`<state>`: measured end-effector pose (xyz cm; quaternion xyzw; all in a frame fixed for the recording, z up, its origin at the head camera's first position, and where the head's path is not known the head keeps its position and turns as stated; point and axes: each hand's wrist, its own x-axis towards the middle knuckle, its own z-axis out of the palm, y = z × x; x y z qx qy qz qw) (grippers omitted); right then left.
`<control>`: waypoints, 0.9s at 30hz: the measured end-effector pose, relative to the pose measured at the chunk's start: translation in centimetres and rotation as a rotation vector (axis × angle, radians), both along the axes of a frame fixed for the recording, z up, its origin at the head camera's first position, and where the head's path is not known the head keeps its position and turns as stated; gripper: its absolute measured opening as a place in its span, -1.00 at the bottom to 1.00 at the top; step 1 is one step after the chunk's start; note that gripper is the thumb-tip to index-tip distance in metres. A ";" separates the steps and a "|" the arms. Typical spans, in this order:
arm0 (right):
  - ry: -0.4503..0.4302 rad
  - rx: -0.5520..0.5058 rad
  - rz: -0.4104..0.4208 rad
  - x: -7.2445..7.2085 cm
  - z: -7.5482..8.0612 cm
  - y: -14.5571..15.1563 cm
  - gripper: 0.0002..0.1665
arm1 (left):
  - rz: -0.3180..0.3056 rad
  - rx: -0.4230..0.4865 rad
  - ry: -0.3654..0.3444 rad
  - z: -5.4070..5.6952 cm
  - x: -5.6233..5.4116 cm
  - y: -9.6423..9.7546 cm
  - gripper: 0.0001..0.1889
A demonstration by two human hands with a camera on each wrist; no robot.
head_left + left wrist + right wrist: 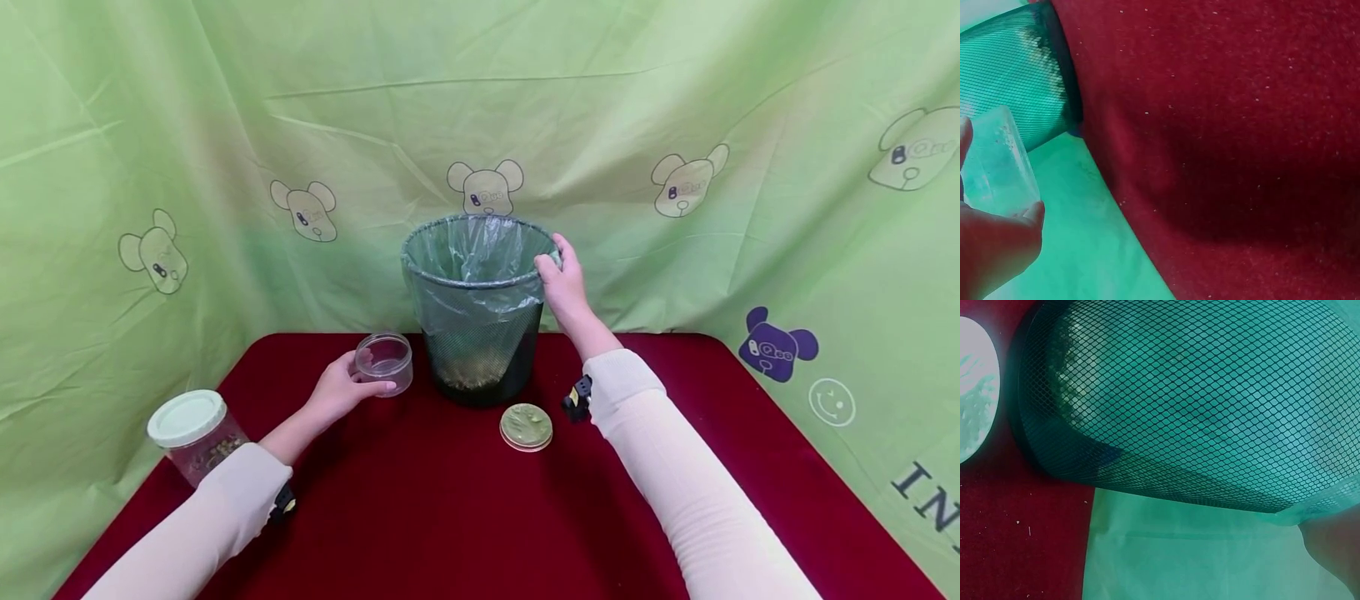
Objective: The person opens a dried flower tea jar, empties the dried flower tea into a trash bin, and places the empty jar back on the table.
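My left hand [341,387] grips a small clear plastic tub [392,367], thumb along its near side and fingers behind. In the left wrist view the tub [997,165] looks see-through, with a few crumbs near its base. To its right stands a black mesh waste bin [480,333], lined with a thin clear bag [487,304]. Some brownish loose material [472,371] shows through the mesh at the bottom. My right hand [564,279] holds the bin's right rim, thumb on the near side; its fingers are partly hidden behind the rim.
A round golden-green lid [527,425] lies on the red tablecloth [420,517] just in front of the bin. At the left edge stands a clear jar [206,458] with a pale screw lid and dried bits inside. A green printed curtain [360,167] hangs close behind the table.
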<state>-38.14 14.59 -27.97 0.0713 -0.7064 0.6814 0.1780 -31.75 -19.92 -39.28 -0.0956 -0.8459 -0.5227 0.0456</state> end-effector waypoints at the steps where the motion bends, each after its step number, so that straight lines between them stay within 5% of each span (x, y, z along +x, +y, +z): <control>1: -0.002 -0.005 0.003 0.0 0.0 0.0 -0.17 | 0.005 -0.008 0.002 -0.2 -0.1 0.0 -0.27; 13: -0.010 -0.011 0.016 0.1 0.1 -0.2 -0.17 | 0.070 -0.119 -0.010 -2.8 -0.7 -0.5 -0.25; 27: -0.021 0.000 0.013 0.2 0.1 0.1 -0.16 | 0.082 -0.151 -0.043 -4.4 -1.1 -0.6 -0.21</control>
